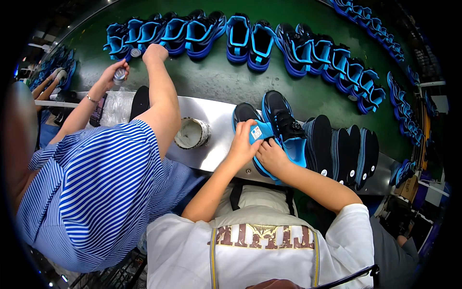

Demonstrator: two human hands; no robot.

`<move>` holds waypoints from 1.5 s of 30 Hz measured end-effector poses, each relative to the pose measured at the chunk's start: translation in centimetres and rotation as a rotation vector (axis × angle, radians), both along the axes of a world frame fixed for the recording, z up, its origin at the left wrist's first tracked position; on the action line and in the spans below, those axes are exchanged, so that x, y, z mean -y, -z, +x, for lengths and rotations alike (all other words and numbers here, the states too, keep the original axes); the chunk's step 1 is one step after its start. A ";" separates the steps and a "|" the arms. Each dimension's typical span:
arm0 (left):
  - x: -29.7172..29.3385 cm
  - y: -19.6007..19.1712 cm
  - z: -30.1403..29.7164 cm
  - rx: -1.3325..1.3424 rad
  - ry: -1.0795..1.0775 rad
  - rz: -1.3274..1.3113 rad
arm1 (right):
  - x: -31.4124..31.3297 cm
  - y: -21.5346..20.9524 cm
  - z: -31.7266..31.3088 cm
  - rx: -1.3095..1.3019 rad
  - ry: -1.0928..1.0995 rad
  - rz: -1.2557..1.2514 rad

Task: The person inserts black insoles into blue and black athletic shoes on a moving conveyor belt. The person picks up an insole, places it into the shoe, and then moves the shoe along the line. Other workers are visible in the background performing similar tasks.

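Observation:
A black-and-blue sneaker (pixel 245 112) stands in front of me on the metal ledge, toe pointing away. My left hand (pixel 242 143) is closed on its bright blue tongue (pixel 263 130), which is pulled up and shows a white label. Close beside it, my right hand (pixel 273 156) has its fingers curled at the shoe's opening; the fingertips are partly hidden. A matching sneaker (pixel 278 106) with a blue lining stands against the first, just to the right. Stacks of black insoles (pixel 318 142) with round white stickers lean upright further right.
A tub (pixel 206 133) with whitish residue stands left of my hands. Beyond the metal ledge (pixel 219 111), a green belt (pixel 202 79) carries rows of matching sneakers (pixel 238 38). At left, a co-worker in blue stripes (pixel 108 178) reaches over the belt, holding a small round container (pixel 119 74).

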State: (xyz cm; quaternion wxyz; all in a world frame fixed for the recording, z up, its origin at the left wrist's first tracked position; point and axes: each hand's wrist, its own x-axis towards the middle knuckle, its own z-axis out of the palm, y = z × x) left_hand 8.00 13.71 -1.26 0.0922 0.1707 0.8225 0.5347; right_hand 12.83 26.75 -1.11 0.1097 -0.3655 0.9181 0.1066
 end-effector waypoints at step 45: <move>-4.8 -0.8 3.2 -0.538 0.930 -1.227 | -4.1 -1.7 10.6 0.018 0.545 -0.888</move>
